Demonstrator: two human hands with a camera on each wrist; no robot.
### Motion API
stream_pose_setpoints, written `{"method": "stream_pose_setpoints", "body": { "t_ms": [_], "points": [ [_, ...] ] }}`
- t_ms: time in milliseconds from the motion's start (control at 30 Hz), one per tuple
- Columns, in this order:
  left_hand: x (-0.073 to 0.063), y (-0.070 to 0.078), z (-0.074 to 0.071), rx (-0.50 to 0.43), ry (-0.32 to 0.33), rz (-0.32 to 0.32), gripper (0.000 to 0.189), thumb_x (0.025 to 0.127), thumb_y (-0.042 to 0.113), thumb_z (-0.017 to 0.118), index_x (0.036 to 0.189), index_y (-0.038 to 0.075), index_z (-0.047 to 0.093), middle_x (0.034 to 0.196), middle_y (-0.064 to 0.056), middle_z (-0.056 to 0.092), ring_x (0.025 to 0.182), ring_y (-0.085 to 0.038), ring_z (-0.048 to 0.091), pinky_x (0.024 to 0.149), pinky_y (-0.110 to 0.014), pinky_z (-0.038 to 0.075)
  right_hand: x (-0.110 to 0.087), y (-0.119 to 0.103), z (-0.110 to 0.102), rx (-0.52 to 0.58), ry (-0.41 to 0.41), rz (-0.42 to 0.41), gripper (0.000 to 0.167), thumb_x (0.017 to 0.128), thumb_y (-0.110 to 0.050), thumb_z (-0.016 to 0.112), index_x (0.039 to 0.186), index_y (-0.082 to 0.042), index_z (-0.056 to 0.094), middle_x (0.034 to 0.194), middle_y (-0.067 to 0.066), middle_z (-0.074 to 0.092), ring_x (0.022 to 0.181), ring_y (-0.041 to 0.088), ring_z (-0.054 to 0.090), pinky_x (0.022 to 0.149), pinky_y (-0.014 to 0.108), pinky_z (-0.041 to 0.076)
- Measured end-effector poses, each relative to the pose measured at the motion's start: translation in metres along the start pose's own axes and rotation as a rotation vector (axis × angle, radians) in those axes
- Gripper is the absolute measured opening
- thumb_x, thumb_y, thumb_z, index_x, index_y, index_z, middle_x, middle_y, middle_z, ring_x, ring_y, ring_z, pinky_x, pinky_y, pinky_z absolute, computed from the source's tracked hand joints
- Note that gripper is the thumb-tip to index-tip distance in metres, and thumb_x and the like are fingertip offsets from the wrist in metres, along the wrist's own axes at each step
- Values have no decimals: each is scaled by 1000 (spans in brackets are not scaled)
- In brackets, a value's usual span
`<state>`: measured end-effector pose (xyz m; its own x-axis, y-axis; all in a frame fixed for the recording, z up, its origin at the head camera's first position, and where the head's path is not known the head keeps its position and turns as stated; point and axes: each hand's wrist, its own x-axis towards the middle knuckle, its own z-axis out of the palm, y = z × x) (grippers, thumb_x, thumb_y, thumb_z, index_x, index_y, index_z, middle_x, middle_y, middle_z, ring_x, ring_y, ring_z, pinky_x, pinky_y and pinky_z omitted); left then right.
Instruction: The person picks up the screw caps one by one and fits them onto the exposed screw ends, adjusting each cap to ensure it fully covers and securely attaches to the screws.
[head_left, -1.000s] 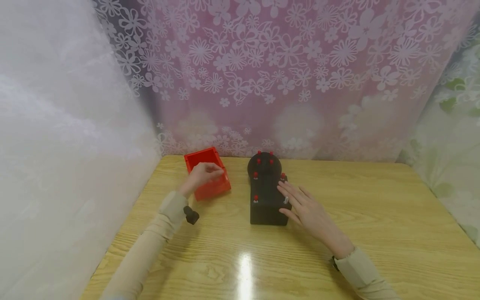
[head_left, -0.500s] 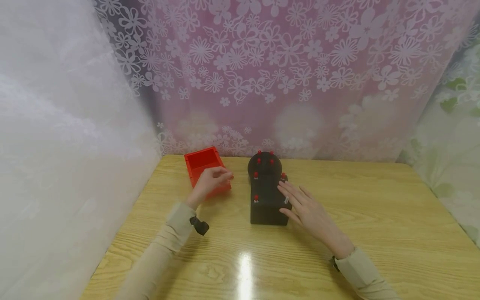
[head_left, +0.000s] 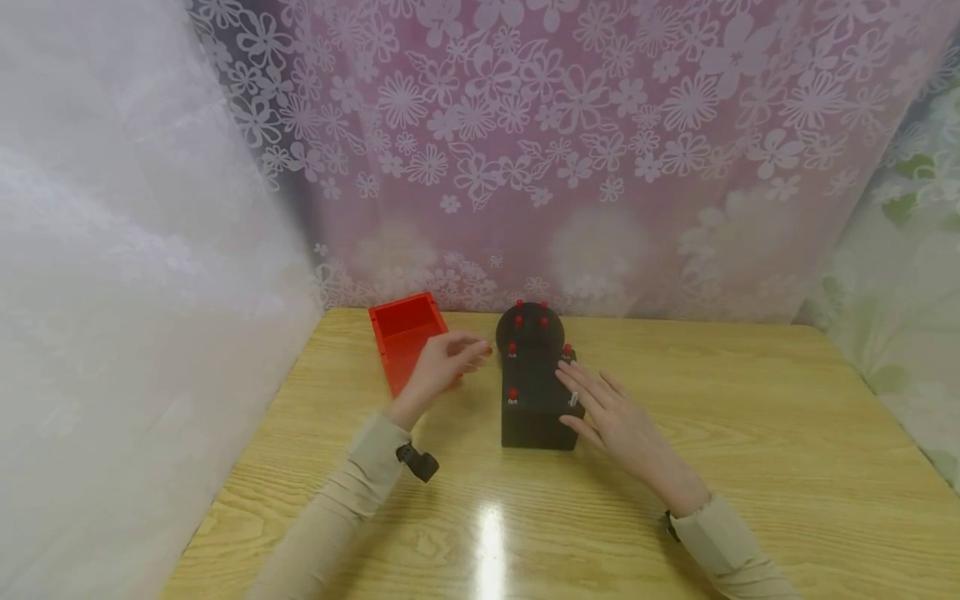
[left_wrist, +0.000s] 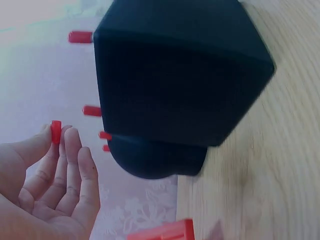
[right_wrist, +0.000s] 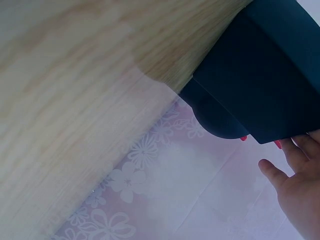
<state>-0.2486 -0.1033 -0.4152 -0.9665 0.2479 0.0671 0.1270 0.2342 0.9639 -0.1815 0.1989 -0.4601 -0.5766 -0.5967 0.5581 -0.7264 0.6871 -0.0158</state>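
Note:
My left hand (head_left: 444, 367) pinches a small red cap (left_wrist: 56, 132) between thumb and forefinger, its other fingers loosely bent. It hovers just left of a black box (head_left: 538, 427) with a round rear part (head_left: 531, 333). Red-capped levers stand on the box's top, among them the front-left one (head_left: 513, 395). The front-right lever (head_left: 573, 399) is bare metal. My right hand (head_left: 618, 425) lies along the box's right edge with fingers extended, fingertips near the right-hand red cap (head_left: 567, 350). In the right wrist view those fingers (right_wrist: 295, 156) touch the box's top edge.
A red open bin (head_left: 405, 346) stands on the wooden table (head_left: 735, 417) to the left, partly behind my left hand; its contents cannot be made out. A flowered pink curtain (head_left: 525, 167) hangs behind the table, with pale sheets at both sides.
My left hand has moved right from over the red bin toward the black box, carrying the small red cap. My right hand has stayed in place on the box.

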Motion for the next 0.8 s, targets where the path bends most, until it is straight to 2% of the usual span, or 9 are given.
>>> {"method": "stream_pose_setpoints", "body": {
  "t_ms": [33,67,167,267,400,467,667,800],
  "points": [
    [0,1,2,-1,-2,4,32,98,33,69,121,10,73,113,-18,74,91,-22,73,60,-27,52,0,0,0,0,3,-4,67,105,-46,50,154,-1,40,157,16,42,142,34,44,108,60,41],
    [0,2,4,0,-5,12,33,97,33,70,121,10,73,113,-16,74,92,-22,73,61,-26,53,0,0,0,2,2,-4,67,104,-44,52,154,-1,40,157,16,42,142,34,44,109,60,40],
    [0,8,9,-28,-34,61,32,98,30,70,122,9,72,115,-14,74,96,-23,74,73,-27,59,0,1,0,2,-9,7,68,104,-45,52,154,-1,39,158,15,42,143,34,43,110,59,39],
    [1,14,16,-61,-72,111,30,98,25,69,121,6,72,117,-12,73,98,-25,74,89,-33,59,0,0,-1,6,-20,17,68,106,-50,44,155,-2,38,159,15,41,143,33,42,111,59,38],
    [2,21,24,-60,-101,160,27,99,22,67,119,5,71,114,-11,74,96,-23,74,90,-36,59,1,-1,-2,8,-13,10,70,107,-54,34,154,-1,39,158,15,41,143,34,43,110,60,39],
    [3,25,28,-41,-108,183,27,100,23,67,119,5,71,113,-11,74,94,-21,74,88,-35,59,2,-1,-2,10,-12,7,69,107,-52,37,154,-1,39,158,15,41,143,34,43,110,60,39],
    [3,31,39,-17,-139,228,25,100,22,67,118,6,72,112,-8,74,93,-17,74,85,-31,60,1,-1,-2,8,-35,18,71,99,-35,63,155,-2,37,159,15,40,144,33,41,112,60,37],
    [4,33,45,-3,-140,260,24,99,23,68,116,7,72,110,-8,75,90,-17,74,82,-31,60,0,-1,-2,8,-34,16,72,96,-32,66,155,-1,38,159,15,40,144,34,42,112,60,37]
  ]
}}
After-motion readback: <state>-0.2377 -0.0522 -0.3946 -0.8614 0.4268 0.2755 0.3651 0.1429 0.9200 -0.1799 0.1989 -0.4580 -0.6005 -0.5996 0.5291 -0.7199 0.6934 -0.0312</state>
